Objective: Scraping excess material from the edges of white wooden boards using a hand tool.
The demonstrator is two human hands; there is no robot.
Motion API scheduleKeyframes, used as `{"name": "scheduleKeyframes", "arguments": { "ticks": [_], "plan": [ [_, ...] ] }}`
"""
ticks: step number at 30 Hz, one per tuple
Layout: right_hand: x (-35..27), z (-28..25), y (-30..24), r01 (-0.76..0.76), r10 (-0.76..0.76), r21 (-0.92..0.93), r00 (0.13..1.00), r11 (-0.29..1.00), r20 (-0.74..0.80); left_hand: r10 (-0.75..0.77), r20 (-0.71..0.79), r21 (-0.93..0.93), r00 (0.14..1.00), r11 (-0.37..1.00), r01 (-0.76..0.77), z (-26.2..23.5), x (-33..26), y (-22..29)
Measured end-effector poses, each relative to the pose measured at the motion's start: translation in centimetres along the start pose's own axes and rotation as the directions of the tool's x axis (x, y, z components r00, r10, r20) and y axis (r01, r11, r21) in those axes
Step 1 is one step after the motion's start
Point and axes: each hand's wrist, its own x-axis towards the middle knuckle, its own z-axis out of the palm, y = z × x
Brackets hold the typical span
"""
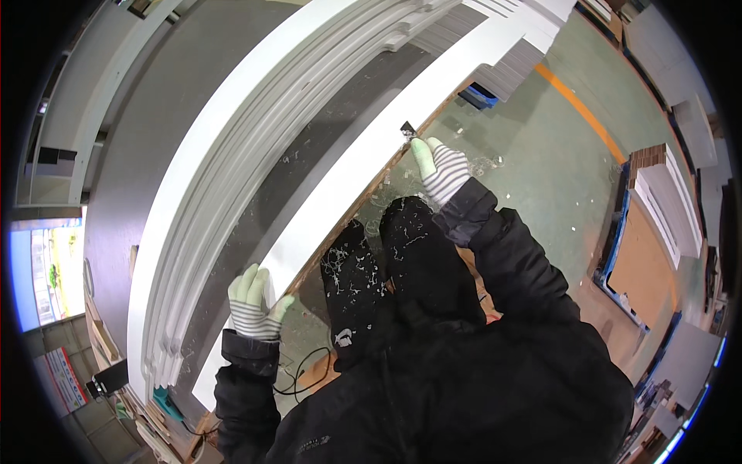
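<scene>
the left hand (255, 305), in a striped work glove, rests at about 8 o'clock on the near edge of a long white panel (348, 182), fingers spread flat over its top and thumb hooked at the brown raw edge, pressing rather than clamping. the right hand (439, 172), gloved the same way, sits just past centre toward 1 o'clock, fingers curled around a small dark scraper (407, 128) whose tip touches that same edge. the panel runs from 7 o'clock up to 1 o'clock, lying beside a wide white moulded frame (216, 170) at 10 o'clock. it looks stiff, long and fairly heavy, with a smooth painted face that probably marks easily, so the safest hold is likely along the edges, both hands well apart. pale shavings (386, 197) litter the green floor (541, 178) and the dark shoes (352, 271) near centre. stacked boards (668, 205) lie at 3 o'clock.
</scene>
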Motion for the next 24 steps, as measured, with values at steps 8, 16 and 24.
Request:
{"name": "scheduleKeyframes", "arguments": {
  "ticks": [8,16,24],
  "plan": [
    [-8.3,6.9,-7.8,0.08,0.045,-0.124,0.636,0.989,0.77,-0.056,-0.013,-0.127,0.998,0.99,0.054,3.7,7.2,3.8],
    [-2.9,1.4,-1.6,-0.042,0.044,-0.034,0.998,0.999,0.044,-0.127,-0.037,-0.009,0.991,0.992,0.127,0.4,-3.0,-0.3],
    [-10.2,8.2,-5.9,0.193,-0.096,-0.08,0.756,0.978,0.647,-0.151,-0.067,-0.138,0.986,0.98,0.141,4.5,6.7,4.7]
  ]
}}
